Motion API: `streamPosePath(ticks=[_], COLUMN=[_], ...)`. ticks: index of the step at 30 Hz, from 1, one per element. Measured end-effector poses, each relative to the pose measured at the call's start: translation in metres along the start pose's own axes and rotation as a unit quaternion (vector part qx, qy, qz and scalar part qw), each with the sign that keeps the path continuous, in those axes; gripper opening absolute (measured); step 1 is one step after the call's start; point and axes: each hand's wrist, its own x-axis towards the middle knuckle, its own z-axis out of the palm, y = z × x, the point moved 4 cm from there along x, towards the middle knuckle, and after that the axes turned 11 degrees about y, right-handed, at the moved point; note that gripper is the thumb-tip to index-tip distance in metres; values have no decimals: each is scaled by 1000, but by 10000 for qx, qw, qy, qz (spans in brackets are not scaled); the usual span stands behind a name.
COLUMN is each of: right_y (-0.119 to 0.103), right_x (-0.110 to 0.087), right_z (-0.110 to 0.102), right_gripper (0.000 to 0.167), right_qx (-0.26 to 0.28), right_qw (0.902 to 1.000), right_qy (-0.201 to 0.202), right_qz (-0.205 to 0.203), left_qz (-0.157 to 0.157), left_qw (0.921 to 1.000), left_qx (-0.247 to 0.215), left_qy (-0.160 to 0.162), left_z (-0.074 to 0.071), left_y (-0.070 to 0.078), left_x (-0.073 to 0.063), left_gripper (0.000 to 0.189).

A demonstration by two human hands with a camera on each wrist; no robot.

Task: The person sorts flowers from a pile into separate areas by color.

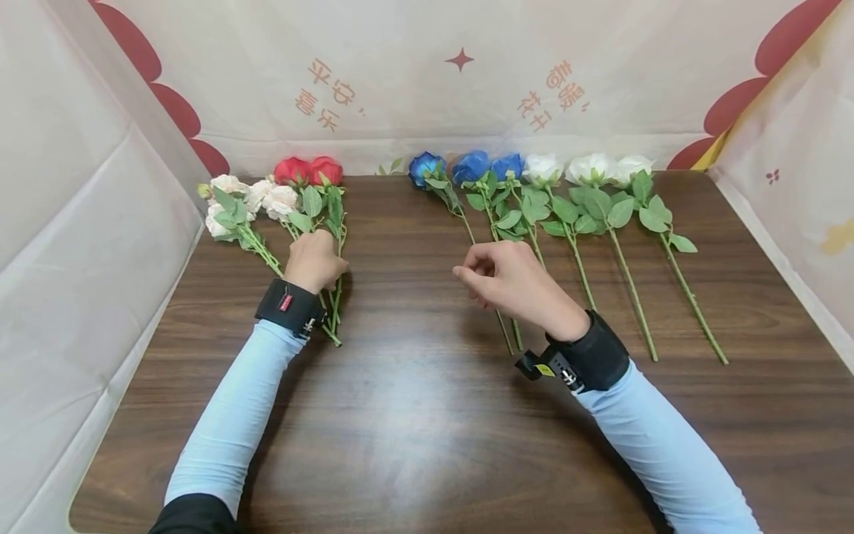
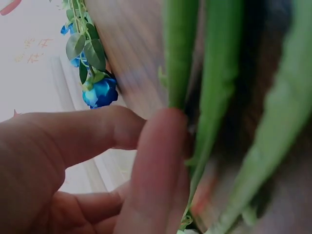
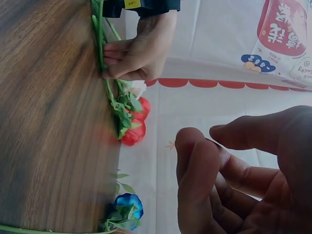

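My left hand (image 1: pixel 315 261) is over the stems of the left group, its fingertips pinching a green stem (image 2: pixel 181 53) of a red rose (image 1: pixel 325 170). Another red rose (image 1: pixel 291 171) lies beside it, with cream-white flowers (image 1: pixel 230 200) to the left. In the right wrist view, the left hand (image 3: pixel 144 51) has its thumb tip against the stem. My right hand (image 1: pixel 510 282) hovers over the blue rose stems, holding nothing. Its fingers (image 3: pixel 197 165) are loosely curled, thumb near the index fingertip. Three blue roses (image 1: pixel 471 167) lie under and beyond it.
Three white roses (image 1: pixel 590 169) with long stems lie to the right of the blue ones. All blooms point to the far edge of the brown wooden table (image 1: pixel 400 415). Pale printed cloth (image 1: pixel 427 96) hangs behind and along both sides.
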Motion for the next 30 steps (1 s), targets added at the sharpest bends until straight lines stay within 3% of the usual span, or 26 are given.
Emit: streamPosePath(ticks=[5,13,17,25,30], right_y=[0,2,3,7,10], right_x=[1,2,2,4,4], right_z=[1,2,3,4,4], right_gripper=[20,20,21,21,21], right_qx=[-194,-389,-358,-302,-312], right_qw=[9996,9987,9990,9992,9993], right_qy=[153,237,205,186,174], right_qz=[-154,-243,-189,-156,-105], left_qz=[-7,-128,-97,86,238], left_qw=[9999,9997,9990,9947,9928], left_qx=[-12,-212,-381,-736,-809], left_qy=[138,83,195,714,853], left_z=[-1,-9,-18,-49,-55], left_y=[1,3,9,31,40], left_x=[2,-1,-5,-18,-23], left_gripper=[35,34,34,39,41])
